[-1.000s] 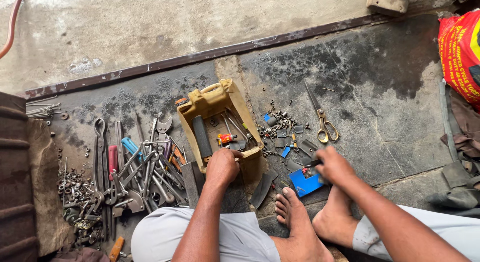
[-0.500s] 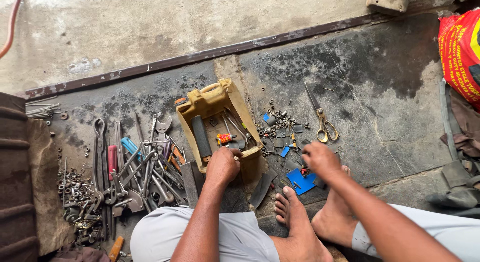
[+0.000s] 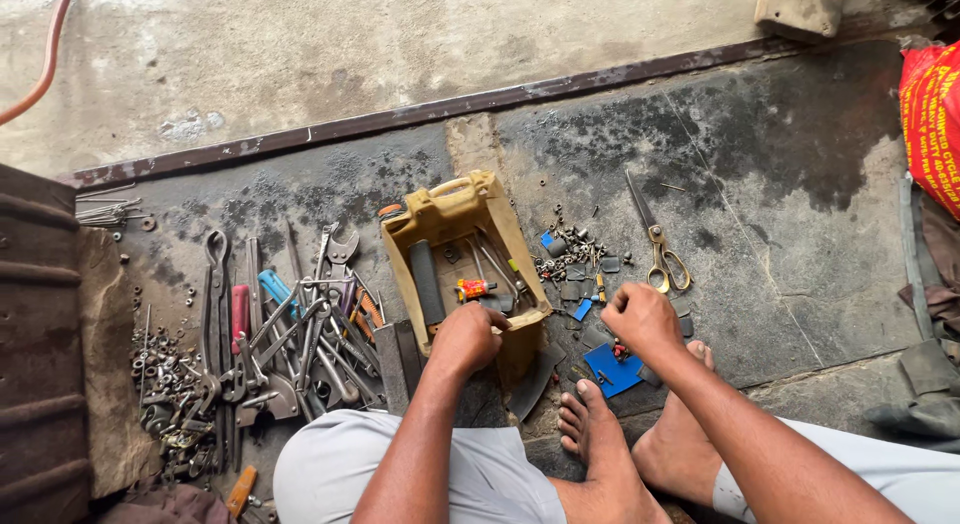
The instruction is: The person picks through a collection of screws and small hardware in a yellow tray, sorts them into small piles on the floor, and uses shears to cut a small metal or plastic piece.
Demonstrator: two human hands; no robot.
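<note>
My left hand (image 3: 468,336) rests on the near rim of a tan plastic tray (image 3: 437,216), fingers curled into it among small parts, a black bar and a red-orange piece (image 3: 472,289). What it grips is hidden. My right hand (image 3: 642,321) is closed in a fist just above a blue square patch (image 3: 606,369), beside a scatter of small nuts and screws (image 3: 572,250). My bare feet (image 3: 600,439) lie under the right forearm.
Several spanners, pliers and screwdrivers (image 3: 285,329) lie left of the tray. Gold-handled scissors (image 3: 662,254) lie to the right. A dark metal strip (image 3: 420,114) edges the slab. A red bag (image 3: 930,124) sits far right, a brown box (image 3: 40,344) far left.
My right hand has shifted slightly left and up over the blue patch and closed into a fist. My left hand stays at the tray's near rim.
</note>
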